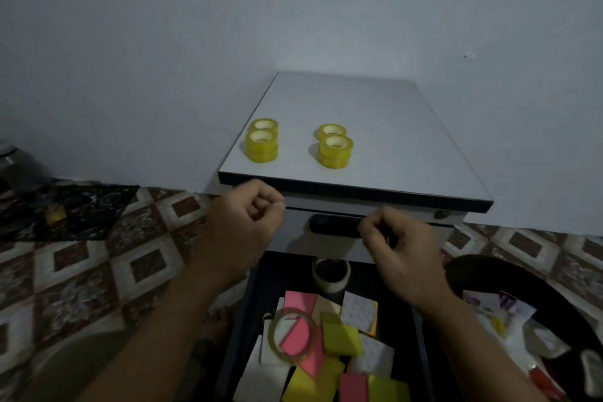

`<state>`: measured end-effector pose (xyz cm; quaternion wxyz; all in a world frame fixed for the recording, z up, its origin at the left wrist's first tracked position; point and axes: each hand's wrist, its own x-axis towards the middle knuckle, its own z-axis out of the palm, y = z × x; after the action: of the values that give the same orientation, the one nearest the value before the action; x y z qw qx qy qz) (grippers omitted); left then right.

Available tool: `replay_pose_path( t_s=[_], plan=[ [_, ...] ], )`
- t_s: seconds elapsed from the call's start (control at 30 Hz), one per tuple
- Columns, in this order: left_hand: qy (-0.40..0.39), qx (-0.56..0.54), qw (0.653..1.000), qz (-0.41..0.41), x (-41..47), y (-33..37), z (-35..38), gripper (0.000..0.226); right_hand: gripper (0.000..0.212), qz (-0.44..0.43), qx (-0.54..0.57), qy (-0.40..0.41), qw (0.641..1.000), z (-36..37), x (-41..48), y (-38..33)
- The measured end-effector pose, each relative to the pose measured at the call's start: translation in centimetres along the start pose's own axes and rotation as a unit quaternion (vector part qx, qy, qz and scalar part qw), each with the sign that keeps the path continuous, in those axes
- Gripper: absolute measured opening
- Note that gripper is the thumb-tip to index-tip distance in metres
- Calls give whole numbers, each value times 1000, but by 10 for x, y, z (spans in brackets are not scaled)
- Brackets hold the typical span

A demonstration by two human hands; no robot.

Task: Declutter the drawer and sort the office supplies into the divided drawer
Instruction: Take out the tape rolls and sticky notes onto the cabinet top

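On top of the small cabinet (pixel 375 127) stand four yellow tape rolls (pixel 262 144) in two pairs. Below, both hands — left hand (pixel 243 228) and right hand (pixel 396 248) — hover curled into empty fists before the closed upper drawer (pixel 326 240); the open lower drawer (pixel 421 346) holds jumbled sticky notes (pixel 341 334) and a clear tape ring (pixel 293 336).

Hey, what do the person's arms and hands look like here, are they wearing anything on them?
Both forearms are bare up to the frame edge: no sleeves, gloves, watch or bracelets in view. No rings show on the left hand or the right hand, though dim light and blur hide fine detail.
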<state>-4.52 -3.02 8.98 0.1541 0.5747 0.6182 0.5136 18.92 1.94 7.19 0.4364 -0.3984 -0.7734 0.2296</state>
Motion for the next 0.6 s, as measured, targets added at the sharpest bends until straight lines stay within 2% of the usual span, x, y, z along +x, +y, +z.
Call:
replay_pose_path(
  t_s=[0.07,0.13,0.17,0.27,0.33,0.43,0.6],
  plan=[
    [-58,10,998,-32,-19,-12,19,14,21,51,6,-44,998,11,-23,26],
    [-123,27,988,-93,-37,-36,38,6,19,129,14,-83,988,25,-46,56],
    [-163,47,978,-124,-46,-51,46,13,17,166,12,-101,981,32,-57,72],
    [-293,106,930,-195,-69,-98,68,57,12,247,-1,-167,954,49,-82,112],
    [-341,120,904,-229,-85,-120,78,81,23,284,-9,-202,937,60,-87,127],
    [-359,119,894,-241,-105,-139,89,106,40,290,-22,-219,931,78,-86,143],
    [-322,163,912,-196,-124,-151,107,110,60,279,-69,-229,930,99,-77,159]
  ],
)
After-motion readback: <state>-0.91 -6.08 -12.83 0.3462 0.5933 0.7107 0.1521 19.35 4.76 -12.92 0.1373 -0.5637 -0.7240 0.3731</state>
